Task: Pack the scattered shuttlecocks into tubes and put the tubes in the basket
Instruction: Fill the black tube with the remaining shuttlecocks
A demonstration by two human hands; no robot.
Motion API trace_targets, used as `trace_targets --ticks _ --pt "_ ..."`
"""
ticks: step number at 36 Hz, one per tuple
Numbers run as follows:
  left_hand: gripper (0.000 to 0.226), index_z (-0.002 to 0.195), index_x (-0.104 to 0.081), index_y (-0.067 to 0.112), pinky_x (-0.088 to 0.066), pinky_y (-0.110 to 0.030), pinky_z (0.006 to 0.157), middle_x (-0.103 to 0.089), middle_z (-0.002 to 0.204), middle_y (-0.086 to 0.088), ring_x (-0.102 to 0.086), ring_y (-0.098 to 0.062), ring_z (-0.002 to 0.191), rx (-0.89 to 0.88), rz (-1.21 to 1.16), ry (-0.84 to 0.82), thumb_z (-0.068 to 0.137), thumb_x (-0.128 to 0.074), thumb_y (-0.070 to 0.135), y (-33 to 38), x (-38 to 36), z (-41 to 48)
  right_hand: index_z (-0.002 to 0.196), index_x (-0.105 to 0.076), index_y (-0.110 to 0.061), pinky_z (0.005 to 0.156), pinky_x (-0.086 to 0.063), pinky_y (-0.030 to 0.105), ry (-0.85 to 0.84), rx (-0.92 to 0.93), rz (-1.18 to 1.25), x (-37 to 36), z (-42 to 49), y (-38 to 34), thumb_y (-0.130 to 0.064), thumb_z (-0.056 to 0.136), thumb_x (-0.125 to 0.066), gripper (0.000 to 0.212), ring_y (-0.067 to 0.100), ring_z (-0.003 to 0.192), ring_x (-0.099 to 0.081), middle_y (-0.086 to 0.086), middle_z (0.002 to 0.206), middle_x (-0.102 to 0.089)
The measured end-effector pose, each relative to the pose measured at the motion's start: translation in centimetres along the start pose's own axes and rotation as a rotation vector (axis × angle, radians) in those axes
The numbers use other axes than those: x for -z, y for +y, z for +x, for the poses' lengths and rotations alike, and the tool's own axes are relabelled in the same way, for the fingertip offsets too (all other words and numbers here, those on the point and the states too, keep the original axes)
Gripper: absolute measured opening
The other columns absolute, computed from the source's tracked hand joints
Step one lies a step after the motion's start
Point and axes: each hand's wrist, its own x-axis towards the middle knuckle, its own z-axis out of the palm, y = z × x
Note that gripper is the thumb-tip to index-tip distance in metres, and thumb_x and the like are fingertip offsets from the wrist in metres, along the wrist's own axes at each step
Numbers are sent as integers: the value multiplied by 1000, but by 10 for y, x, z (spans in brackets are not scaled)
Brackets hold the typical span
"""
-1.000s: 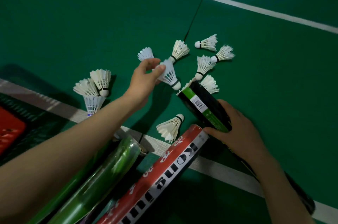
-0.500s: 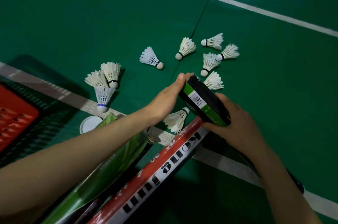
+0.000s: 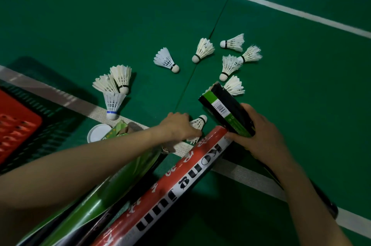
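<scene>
Shuttlecocks (image 3: 202, 50) lie scattered on the green court floor (image 3: 100, 14) at your twelve o'clock, your left hand (image 3: 178, 126) grasping the nearest shuttlecock (image 3: 199, 122) while your right hand (image 3: 259, 137) grips the black tube (image 3: 222, 108) at its two o'clock.

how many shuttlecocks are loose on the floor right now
10: cluster of three near the basket, lone shuttlecock mid-floor, five beyond the black tube, one under the left hand. Tubes may hide more.
</scene>
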Motion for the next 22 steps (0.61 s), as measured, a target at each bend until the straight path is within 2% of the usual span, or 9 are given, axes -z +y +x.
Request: trace_targets --ticks 2,5,8,11,14,18,20,22 --pt "46 106 -54 14 -56 -35 76 -63 101 -7 -60 -19 84 8 -78 -59 82 -62 52 1 5 4 143 -25 -40 92 -48 41 3 -2 3 2 -1 1 -55 72 -73 87 19 110 -55 -2 128 -52" --pt "41 113 -52 10 -53 -26 62 -61 102 -7 -61 -18 80 24 -387 30 82 -70 29 -3 21 4 143 -25 -41 93 -48 42 23 -5 24 4 0 4 -56 71 -73 87 17 110 -54 -3 128 -53" --pt "35 109 -50 11 -56 -30 69 -63 106 -11 -64 -19 82 6 -854 237 80 -70 8 -10 42 4 141 -26 -42 92 -48 40 35 7 32 4 1 6 -54 72 -73 85 16 108 -54 -4 126 -53" --pt "36 112 -49 12 -50 -13 63 -61 108 -6 -61 -8 81 -92 -1066 385 82 -63 -2 -13 64 2 143 -23 -42 91 -49 40 25 7 13 1 2 7 -54 73 -72 86 17 108 -54 -3 128 -52" --pt "40 115 -48 14 -48 -10 66 -60 108 -5 -59 -11 86 -181 -1054 361 82 -60 -6 -14 79 -3 143 -21 -43 90 -51 43 18 20 0 -4 4 7 -56 73 -71 87 17 107 -55 -3 126 -52" --pt "47 123 -48 15 -49 -13 76 -60 108 -9 -57 -15 92 -278 -932 194 83 -59 -7 -8 81 -9 144 -21 -40 90 -50 43 24 48 -14 -7 7 3 -56 72 -70 89 18 107 -55 -2 126 -52" --pt "51 126 -47 19 -47 -16 80 -58 114 -7 -55 -15 96 -299 -901 152 81 -60 -2 -1 77 -9 145 -21 -39 89 -50 42 31 65 -19 -7 9 1 -56 72 -71 89 19 107 -55 -2 126 -52" --pt "61 133 -44 21 -45 -19 82 -51 128 0 -52 -14 101 -283 -980 135 75 -57 11 4 75 -7 143 -22 -40 89 -51 42 45 73 -12 -6 12 1 -56 71 -71 89 19 107 -55 -2 125 -52"
